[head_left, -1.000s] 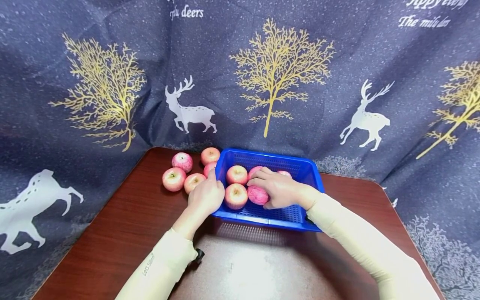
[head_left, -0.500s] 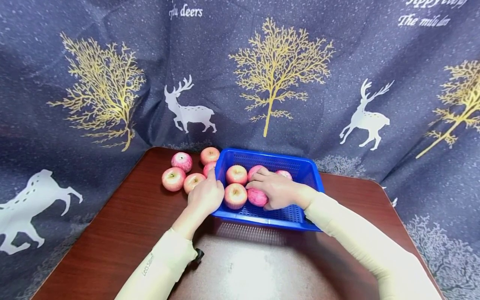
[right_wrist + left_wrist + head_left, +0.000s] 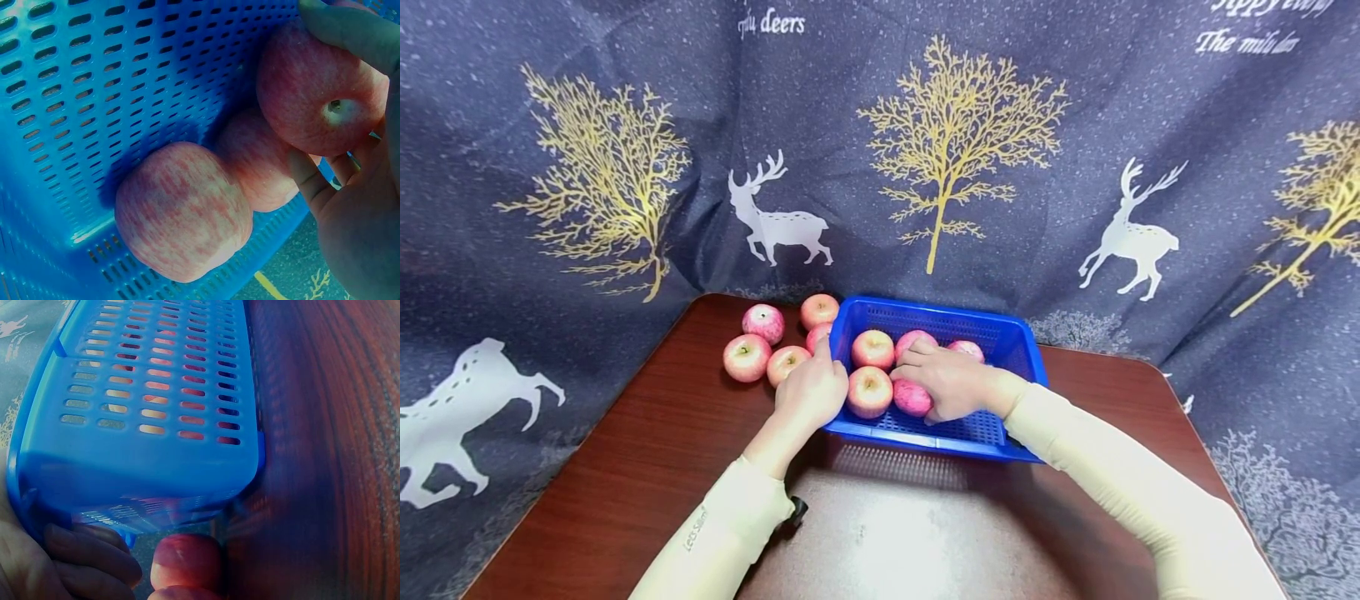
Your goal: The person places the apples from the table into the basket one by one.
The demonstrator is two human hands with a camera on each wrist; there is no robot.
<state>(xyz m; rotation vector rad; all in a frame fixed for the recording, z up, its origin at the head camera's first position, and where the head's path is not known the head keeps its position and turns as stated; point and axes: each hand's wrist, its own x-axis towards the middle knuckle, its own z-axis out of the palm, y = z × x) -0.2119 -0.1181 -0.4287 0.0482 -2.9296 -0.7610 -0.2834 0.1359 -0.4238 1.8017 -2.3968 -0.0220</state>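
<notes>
In the head view, a blue plastic basket (image 3: 917,444) stands on the table with several apples in it. My left hand (image 3: 814,390) grips its left end; in the left wrist view the fingers (image 3: 94,550) are curled round the rim. Inside the basket, my right hand (image 3: 953,382) holds a red apple (image 3: 912,398), its thumb and fingers around the fruit (image 3: 312,100) in the right wrist view. Left of that apple sit two paler ones, a front apple (image 3: 870,393) and a rear apple (image 3: 872,350). Behind the right hand are two pink apples, one (image 3: 916,340) partly covered.
Several loose apples lie on the brown table (image 3: 625,442) left of the basket, among them a striped apple (image 3: 747,358) and a back apple (image 3: 820,311). A dark curtain (image 3: 850,125) printed with deer and trees hangs right behind the table.
My right hand has shifted slightly left and toward the near side with the apple, which now sits close against the front-left apple. The left hand keeps its place on the basket.
</notes>
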